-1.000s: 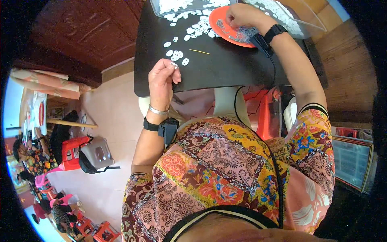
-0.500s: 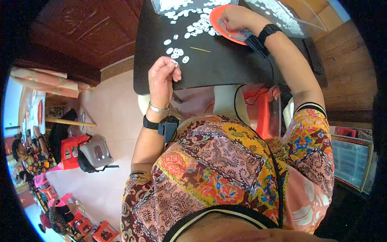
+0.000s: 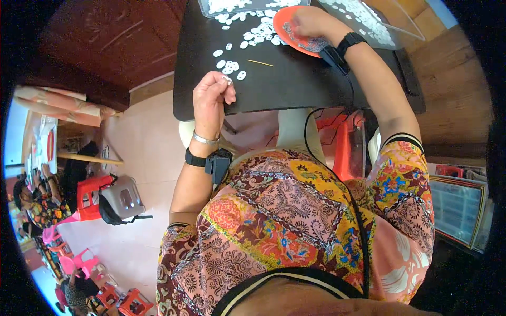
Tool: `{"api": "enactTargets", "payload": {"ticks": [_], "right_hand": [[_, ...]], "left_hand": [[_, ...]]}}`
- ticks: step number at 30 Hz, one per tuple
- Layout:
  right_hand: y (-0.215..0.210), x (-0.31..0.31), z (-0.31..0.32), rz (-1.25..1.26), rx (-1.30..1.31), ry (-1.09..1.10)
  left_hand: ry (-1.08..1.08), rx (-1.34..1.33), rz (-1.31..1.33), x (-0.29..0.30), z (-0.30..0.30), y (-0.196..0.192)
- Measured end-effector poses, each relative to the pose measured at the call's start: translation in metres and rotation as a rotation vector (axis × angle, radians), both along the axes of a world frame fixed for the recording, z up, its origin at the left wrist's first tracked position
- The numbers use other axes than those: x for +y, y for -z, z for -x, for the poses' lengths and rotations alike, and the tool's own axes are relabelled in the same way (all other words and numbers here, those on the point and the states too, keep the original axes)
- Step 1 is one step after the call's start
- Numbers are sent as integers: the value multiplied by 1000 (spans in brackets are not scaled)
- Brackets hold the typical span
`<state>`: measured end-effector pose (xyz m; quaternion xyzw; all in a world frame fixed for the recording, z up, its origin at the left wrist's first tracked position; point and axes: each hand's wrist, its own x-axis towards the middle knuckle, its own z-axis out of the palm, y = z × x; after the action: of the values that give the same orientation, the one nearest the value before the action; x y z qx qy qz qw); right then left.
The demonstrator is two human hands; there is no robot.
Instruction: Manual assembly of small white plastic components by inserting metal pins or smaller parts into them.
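Note:
At the table's near left edge, my left hand (image 3: 210,102) pinches a small white plastic piece (image 3: 227,80) between thumb and fingertips. Just beyond it lies a small group of white oval pieces (image 3: 227,67) with holes. My right hand (image 3: 311,23) reaches over an orange plate (image 3: 280,19) at the back right, fingers bent down into a heap of small grey metal parts (image 3: 317,44). Those fingertips are partly hidden and slightly blurred, so what they grip does not show. A thin gold-coloured stick (image 3: 260,62) rests on the dark tabletop between the hands.
More white pieces (image 3: 261,32) are strewn left of the plate on the black table (image 3: 295,87). Clear bins of white pieces stand at the back (image 3: 232,6) and back right (image 3: 363,21). A cable (image 3: 352,87) runs from my right wrist. Red stools and people are far left.
My right hand has shifted slightly within the plate, its fingers still down at the metal parts. My left hand keeps its pinch on the white piece. The whole view has moved a little.

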<state>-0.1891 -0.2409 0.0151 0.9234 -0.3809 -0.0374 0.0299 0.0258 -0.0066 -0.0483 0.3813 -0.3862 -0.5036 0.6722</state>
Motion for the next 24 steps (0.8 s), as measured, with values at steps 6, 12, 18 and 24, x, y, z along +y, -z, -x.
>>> {"api": "enactTargets", "payload": {"ticks": [6,12,18,24], "right_hand": [[-9,1,16,-149,-220,136],[-11,4,20,-315,-623,188],[-40,64,-30,-482,-800,-24],[-21,82,-60,-755,-1127,-210]], "left_hand": [[8,0,-3,2,0,0],[1,8,-11,1,5,-2],[-55,28,-4,-8,7,-17],[-71,-89,125,-52,7,-57]]}}
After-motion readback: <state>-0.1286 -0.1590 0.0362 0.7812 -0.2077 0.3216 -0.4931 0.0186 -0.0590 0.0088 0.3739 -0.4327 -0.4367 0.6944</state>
